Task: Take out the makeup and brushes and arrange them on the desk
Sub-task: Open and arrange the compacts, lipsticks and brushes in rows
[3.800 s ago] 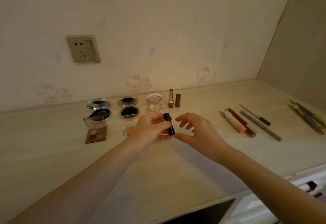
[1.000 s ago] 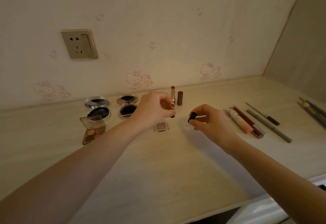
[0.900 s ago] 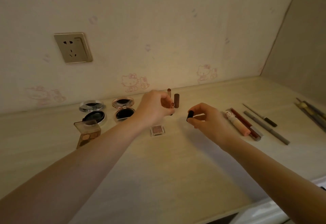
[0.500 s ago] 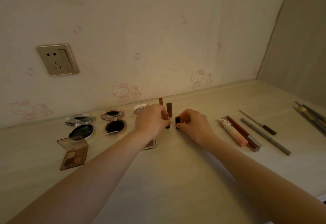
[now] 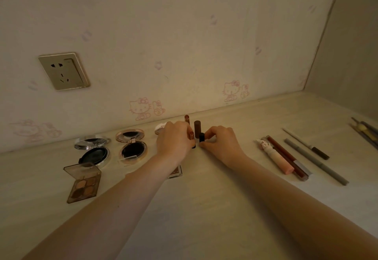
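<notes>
- The opened lipstick (image 5: 191, 136) stands upright on the desk (image 5: 204, 208), near the back wall.
- Its black cap (image 5: 201, 137) is upright just beside it; I cannot tell whether the cap rests on the desk.
- The left hand (image 5: 173, 143) pinches the lipstick, and the right hand (image 5: 222, 144) pinches the cap.
- The step in hand looks like setting this pair before the brown cap (image 5: 197, 128) and the other lipstick (image 5: 186, 118).
- Next, both should be let go gently so neither topples.
- Compacts (image 5: 133, 147) lie to the left, pencils (image 5: 315, 161) to the right.
</notes>
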A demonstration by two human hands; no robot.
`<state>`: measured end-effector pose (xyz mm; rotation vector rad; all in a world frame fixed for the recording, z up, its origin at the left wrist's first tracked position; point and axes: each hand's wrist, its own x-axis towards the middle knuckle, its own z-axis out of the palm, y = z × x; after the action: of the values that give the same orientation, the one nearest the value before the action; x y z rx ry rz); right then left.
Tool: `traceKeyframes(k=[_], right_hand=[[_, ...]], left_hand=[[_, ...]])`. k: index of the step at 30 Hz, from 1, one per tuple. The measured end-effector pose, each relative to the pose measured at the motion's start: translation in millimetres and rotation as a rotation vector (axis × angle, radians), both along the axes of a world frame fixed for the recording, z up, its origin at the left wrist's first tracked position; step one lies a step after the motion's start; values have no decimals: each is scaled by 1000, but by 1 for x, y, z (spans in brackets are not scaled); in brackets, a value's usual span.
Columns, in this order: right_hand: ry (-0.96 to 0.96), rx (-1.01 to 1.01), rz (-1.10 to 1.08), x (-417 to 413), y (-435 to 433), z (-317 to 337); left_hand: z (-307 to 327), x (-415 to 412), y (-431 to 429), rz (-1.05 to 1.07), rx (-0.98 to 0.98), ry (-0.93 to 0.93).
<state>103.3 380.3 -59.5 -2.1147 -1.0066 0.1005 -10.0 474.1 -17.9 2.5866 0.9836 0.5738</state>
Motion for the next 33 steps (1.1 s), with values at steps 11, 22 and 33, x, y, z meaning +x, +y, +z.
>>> traceKeyframes(k=[11, 22, 33], right_hand=[[-49, -11, 13, 0, -4, 1], [-207, -81, 62, -6, -68, 22], [-517, -142, -80, -5, -161, 37]], left_hand=[[1, -1, -3, 28, 75, 13], [12, -22, -12, -43, 273, -72], [8, -3, -70, -323, 335, -194]])
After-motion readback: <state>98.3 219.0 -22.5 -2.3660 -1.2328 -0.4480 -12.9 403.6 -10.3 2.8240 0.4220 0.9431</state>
